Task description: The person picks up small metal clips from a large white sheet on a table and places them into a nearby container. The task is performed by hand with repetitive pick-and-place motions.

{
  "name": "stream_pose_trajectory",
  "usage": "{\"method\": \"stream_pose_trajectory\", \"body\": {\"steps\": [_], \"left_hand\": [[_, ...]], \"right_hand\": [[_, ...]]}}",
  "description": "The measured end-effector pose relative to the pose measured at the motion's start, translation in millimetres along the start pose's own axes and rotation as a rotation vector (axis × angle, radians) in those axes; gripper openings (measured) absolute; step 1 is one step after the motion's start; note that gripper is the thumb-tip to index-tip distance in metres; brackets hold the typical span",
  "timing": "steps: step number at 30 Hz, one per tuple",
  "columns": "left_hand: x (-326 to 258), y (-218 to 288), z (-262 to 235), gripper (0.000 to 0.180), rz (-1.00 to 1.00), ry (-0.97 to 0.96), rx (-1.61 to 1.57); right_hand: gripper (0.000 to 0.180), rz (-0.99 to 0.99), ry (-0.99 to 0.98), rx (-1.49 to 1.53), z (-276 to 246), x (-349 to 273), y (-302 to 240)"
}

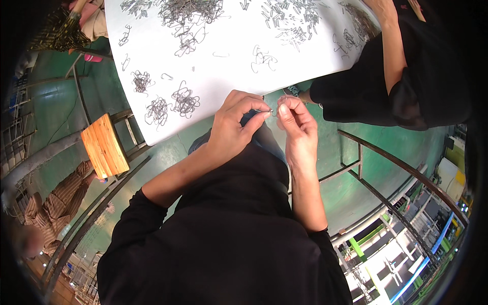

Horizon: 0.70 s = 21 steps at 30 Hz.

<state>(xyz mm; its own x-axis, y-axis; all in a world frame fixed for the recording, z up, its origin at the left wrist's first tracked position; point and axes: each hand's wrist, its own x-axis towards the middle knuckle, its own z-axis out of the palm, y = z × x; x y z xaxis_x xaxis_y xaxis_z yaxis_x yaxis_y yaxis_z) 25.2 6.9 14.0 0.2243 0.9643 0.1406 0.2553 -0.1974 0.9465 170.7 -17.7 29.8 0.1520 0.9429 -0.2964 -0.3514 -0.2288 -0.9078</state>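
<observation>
Fingers (265, 115) of both hands pinched shut | small wire hook (273, 111) gripped between fingertips

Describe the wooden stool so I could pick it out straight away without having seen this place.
Start at the big white table strewn with grey wire clips. Just off its near left corner, over the green floor, stands the wooden stool, to the left of the person's left hand. Its bright orange-brown plank seat on a dark metal frame is the only warm-coloured wood beside the table.

A wooden stool (104, 145) stands left of the white bench (223, 76), beside a co-worker's black sleeve (366, 86) and green floor (335, 152).
</observation>
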Motion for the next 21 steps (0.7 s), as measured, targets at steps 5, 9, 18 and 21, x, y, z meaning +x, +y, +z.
{"method": "stream_pose_trajectory", "body": {"steps": [5,9,18,21], "left_hand": [[7.7,-2.8,6.4,0.015,0.010,-0.037,-0.067],[46.3,-40.3,3.6,0.022,0.221,-0.027,0.017],[260.7,-187.8,21.5,0.060,0.121,0.043,0.781],[268.2,-199.4,26.4,0.068,0.137,-0.078,0.936]], "right_hand": [[0.006,-0.392,0.095,-0.293,1.0,1.5,12.4],[0.005,-0.561,0.102,-0.375,-4.8,4.1,14.4],[0.007,-0.471,0.043,-0.477,-35.2,6.0,1.3],[0.006,-0.426,0.067,-0.457,-39.6,8.3,0.2]]}}
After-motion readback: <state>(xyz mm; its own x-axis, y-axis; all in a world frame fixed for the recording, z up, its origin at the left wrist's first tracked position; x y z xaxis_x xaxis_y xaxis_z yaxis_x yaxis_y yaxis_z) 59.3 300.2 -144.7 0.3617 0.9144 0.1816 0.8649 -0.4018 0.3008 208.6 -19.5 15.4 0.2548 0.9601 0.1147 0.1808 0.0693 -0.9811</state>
